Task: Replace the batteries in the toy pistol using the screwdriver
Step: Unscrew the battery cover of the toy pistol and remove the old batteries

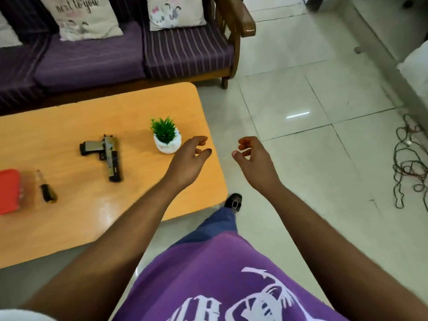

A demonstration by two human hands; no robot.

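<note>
Toy pistol (105, 154) and screwdriver (46, 188) lie apart on the surface (69, 126). Left hand (188, 158) and right hand (254, 162): fingers loosely curled, holding nothing.

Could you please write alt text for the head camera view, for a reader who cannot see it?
A person stands beside an orange table, left hand and right hand raised, loosely curled and holding nothing. On the table lie a toy pistol, a screwdriver, a small potted plant and a red object at the frame's edge. A purple sofa stands behind.
</note>
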